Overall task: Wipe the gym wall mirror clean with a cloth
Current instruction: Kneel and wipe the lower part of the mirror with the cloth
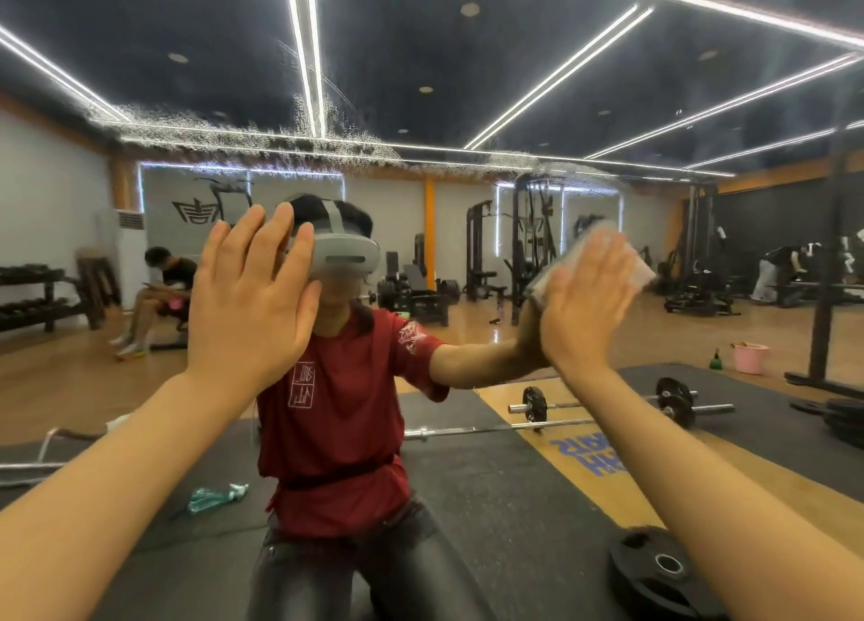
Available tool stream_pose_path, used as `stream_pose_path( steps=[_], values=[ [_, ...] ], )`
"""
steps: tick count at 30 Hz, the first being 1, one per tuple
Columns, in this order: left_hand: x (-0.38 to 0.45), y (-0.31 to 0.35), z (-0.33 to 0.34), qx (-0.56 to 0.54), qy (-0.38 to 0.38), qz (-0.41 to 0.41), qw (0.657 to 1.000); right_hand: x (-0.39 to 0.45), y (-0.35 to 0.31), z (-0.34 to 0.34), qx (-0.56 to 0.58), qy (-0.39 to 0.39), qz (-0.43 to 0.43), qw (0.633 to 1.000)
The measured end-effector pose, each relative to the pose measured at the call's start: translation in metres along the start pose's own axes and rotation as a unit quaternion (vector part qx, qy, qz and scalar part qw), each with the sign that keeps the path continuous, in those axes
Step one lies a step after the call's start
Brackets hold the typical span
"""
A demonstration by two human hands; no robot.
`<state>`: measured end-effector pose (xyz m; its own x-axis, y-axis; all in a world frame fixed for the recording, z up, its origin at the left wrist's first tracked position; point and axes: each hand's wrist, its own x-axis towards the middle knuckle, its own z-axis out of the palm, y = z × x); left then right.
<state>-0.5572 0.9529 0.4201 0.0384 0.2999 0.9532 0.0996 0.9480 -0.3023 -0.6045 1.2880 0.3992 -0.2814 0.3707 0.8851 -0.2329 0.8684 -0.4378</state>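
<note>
Mirror (467,59) has right hand (584,302) pressing cloth (631,265) flat against it.

Bright strip lights (308,50) cross a dark ceiling above wooden floor (70,386), black mats (491,503) and weight machines (528,241).

Two hands (248,302), one cloth (603,265), perhaps two barbells (622,407).

Hidden and blurred at the mirror

The right hand (584,302) covers most of the motion-blurred cloth (626,265); the left hand (248,302) hides part of the reflected headset (346,251); both forearms run off-frame.
</note>
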Motion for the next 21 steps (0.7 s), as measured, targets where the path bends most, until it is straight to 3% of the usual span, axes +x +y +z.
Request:
stream_pose_path(
  steps=[3,5,7,11,15,17,21],
  values=[
    [-0.001,-0.002,0.000,0.003,-0.002,0.006,1.000,-0.023,-0.021,0.009,-0.023,-0.031,-0.164,0.986],
    [-0.002,-0.004,-0.001,0.003,-0.004,0.012,1.000,-0.022,-0.022,0.010,-0.033,-0.034,-0.202,0.978],
    [-0.001,-0.005,-0.002,0.003,-0.004,0.012,1.000,-0.013,-0.008,0.007,-0.047,-0.025,-0.162,0.985],
    [0.000,-0.003,-0.001,-0.001,-0.001,0.009,1.000,0.001,0.030,-0.004,-0.002,0.001,0.056,0.998],
    [-0.001,-0.002,0.000,0.004,0.003,0.008,1.000,-0.007,0.020,-0.002,0.030,0.009,0.081,0.996],
    [-0.002,-0.002,-0.001,0.004,0.000,0.006,1.000,-0.020,-0.003,0.003,0.022,-0.002,0.022,1.000],
    [-0.001,-0.004,-0.002,0.005,-0.008,0.009,1.000,-0.059,-0.068,0.019,0.000,-0.046,-0.220,0.974]
  ],
)
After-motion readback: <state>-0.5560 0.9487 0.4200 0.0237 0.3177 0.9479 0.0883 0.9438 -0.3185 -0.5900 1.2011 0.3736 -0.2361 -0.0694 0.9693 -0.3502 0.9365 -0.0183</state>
